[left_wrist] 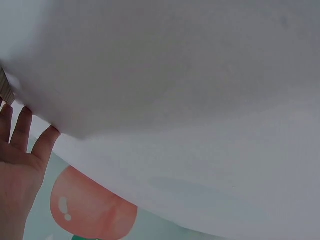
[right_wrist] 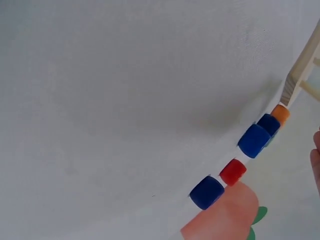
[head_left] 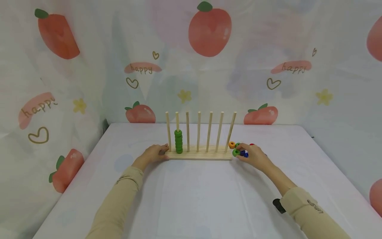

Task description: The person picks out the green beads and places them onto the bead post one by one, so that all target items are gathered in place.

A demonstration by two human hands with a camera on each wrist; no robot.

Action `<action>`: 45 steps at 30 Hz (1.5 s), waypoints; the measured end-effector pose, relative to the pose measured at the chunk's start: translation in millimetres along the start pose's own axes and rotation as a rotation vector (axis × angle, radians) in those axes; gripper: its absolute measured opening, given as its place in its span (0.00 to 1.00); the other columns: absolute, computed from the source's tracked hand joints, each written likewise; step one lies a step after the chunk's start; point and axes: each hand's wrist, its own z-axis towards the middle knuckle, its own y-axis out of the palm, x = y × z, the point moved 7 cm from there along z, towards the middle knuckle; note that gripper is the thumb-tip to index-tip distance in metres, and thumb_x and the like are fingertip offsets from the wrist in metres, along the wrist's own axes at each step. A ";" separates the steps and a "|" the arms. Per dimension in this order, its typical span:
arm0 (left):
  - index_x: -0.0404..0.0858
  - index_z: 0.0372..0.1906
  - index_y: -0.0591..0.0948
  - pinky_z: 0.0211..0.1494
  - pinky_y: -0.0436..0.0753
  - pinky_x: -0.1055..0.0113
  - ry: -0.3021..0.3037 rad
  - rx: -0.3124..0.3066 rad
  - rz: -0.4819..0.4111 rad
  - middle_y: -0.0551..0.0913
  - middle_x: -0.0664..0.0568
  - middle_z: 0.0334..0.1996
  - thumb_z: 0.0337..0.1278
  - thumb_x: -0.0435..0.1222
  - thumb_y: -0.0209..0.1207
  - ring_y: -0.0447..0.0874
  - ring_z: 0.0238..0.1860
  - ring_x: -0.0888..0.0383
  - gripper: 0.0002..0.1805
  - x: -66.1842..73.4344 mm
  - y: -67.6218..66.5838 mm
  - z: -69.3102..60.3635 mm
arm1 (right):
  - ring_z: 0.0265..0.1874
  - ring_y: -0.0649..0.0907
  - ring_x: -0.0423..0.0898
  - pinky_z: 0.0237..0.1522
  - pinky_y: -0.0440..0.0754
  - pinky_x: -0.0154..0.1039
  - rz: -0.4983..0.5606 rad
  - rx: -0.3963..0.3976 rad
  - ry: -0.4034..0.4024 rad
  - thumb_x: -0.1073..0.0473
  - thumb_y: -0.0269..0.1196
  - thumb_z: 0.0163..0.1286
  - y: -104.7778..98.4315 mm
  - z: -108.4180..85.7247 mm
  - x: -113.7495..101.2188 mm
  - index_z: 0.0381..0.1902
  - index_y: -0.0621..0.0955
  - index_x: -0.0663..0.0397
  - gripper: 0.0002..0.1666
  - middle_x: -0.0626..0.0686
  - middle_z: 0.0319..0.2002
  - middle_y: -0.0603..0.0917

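A wooden peg rack (head_left: 198,155) with a row of upright pegs stands toward the back of the table. Several green beads (head_left: 178,142) are stacked on its second peg from the left. My left hand (head_left: 153,154) holds the left end of the rack's base, thumb at the front and fingers behind; only the wood's corner (left_wrist: 5,89) shows in the left wrist view. At the rack's right end, my right hand (head_left: 253,156) pinches a green bead (head_left: 236,152) between thumb and fingers. In the right wrist view just fingertips (right_wrist: 317,155) show at the edge, and that bead is hidden.
Loose beads lie right of the rack, partly behind my right hand: an orange bead (head_left: 232,144), blue beads (right_wrist: 254,141) and a red bead (right_wrist: 233,172). A black object (head_left: 279,205) shows by the right sleeve. Patterned cloth (head_left: 209,83) hangs behind the table.
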 end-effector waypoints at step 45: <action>0.37 0.63 0.72 0.66 0.69 0.47 -0.025 -0.003 -0.040 0.66 0.48 0.67 0.54 0.44 0.64 0.65 0.66 0.40 0.31 -0.3 0.5 -1.3 | 0.40 0.84 0.51 0.45 0.83 0.49 0.122 0.190 -0.330 0.65 0.73 0.50 -0.3 14.3 -82.0 0.42 0.82 0.64 0.20 0.57 0.39 0.87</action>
